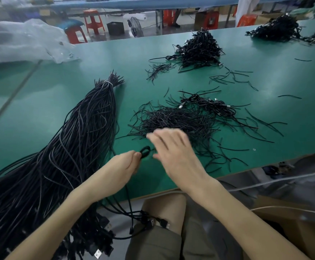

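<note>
One coiled cable [145, 151] pinched in left-hand fingers [136, 156], right-hand fingers [163, 140] spread (blurred) over loose ties [181, 120]

A big green desk [68, 76] fills the front. Behind it, red stools [93, 21] stand on a pale, shiny floor [151, 30]. A small black fan [135, 27] sits there too. A long blue bench [115, 3] runs along the back.
</note>
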{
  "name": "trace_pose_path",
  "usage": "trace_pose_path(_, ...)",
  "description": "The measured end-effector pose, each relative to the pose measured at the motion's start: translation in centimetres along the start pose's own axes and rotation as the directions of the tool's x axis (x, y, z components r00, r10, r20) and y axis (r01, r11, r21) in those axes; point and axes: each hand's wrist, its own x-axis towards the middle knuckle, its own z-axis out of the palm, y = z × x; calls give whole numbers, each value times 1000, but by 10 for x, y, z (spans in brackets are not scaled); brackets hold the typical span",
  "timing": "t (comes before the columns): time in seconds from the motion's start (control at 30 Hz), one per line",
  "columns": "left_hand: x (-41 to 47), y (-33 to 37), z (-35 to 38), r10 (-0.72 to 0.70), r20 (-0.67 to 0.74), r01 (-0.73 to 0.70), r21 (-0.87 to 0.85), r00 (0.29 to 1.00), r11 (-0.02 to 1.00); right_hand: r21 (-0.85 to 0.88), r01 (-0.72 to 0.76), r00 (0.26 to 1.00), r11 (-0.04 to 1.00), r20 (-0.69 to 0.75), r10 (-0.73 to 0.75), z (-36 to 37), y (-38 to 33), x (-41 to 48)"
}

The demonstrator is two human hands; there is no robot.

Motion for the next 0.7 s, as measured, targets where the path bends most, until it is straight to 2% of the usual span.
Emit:
trace_pose_path(0.07,7,-4,-1,-155,-89,131,-230,984,964,25,-150,978,988,-145,152,-4,7,5)
trace_pose_path(0.1,11,-5,-2,-254,-109,199,-365,961,910,66,-211,958,975,-186,220,-6,12,7)
trace_pose_path(0.13,13,-5,-4,-336,-116,242,-485,935,840,114,-263,941,958,-187,281,-6,17,8)
trace_pose_path(0.2,15,-4,-6,-397,-126,239,-622,909,745,177,-327,936,928,-73,344,-5,23,8)
trace_pose_path(0.3,15,0,-1,-360,-187,170,-630,914,758,162,-331,941,929,130,313,3,18,5)
trace_pose_path(0.37,16,3,5,-353,-234,149,-603,906,783,156,-381,914,911,212,346,11,9,6)
trace_pose_path(0.53,18,10,17,-328,-257,125,-584,909,802,-26,-418,887,908,205,414,25,-19,18)
trace_pose_path(0.7,20,4,20,-311,-208,137,-584,927,800,0,-460,862,888,241,447,25,-20,26)
